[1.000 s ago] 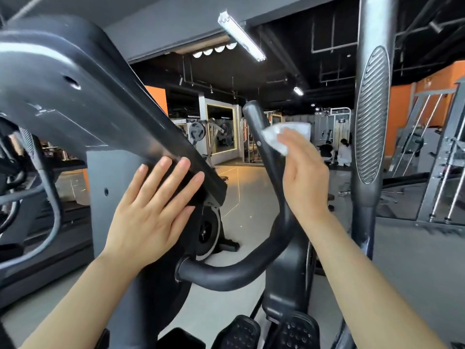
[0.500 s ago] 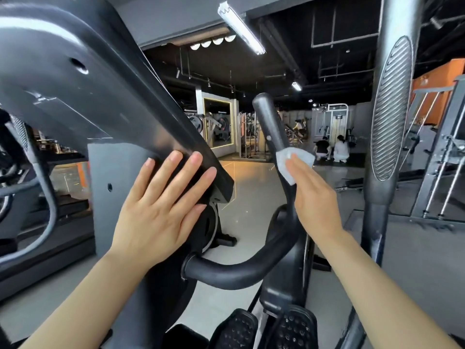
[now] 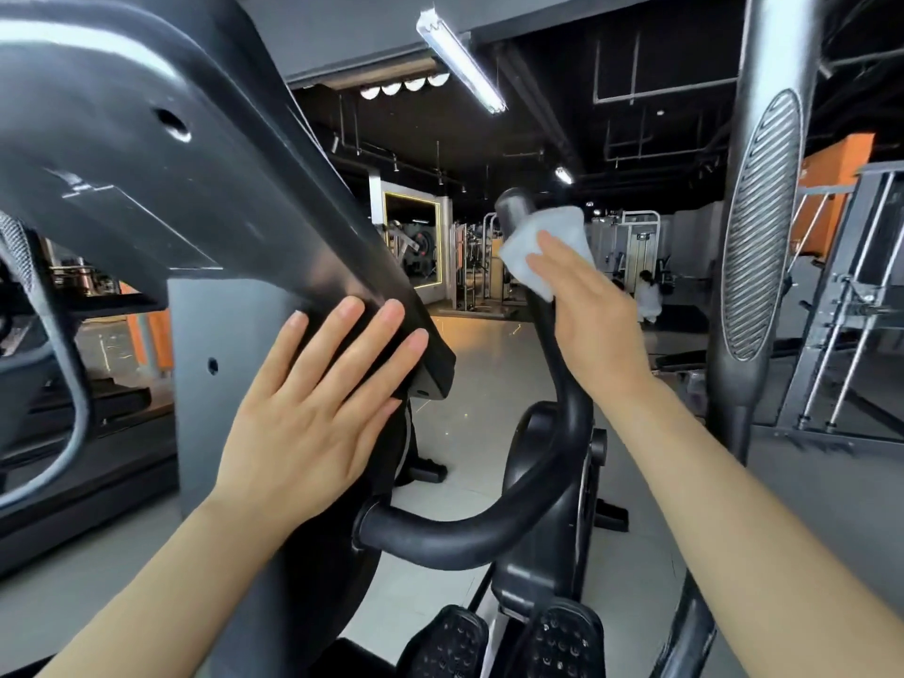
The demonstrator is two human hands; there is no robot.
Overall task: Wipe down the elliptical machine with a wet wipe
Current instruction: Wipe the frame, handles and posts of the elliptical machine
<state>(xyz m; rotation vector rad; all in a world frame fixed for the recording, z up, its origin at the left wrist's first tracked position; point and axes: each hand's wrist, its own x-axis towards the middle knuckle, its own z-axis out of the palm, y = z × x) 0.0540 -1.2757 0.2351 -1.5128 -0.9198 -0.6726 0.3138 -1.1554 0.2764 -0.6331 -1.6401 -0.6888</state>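
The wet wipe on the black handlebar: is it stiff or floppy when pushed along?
Probably floppy: the wet wipe drapes around the handlebar under the right hand. It looks thin and light, so it may bunch or slip unless pressed.

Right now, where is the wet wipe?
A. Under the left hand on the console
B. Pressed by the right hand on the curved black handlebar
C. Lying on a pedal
B: the right hand presses the white wet wipe against the curved black handlebar, near its top end.
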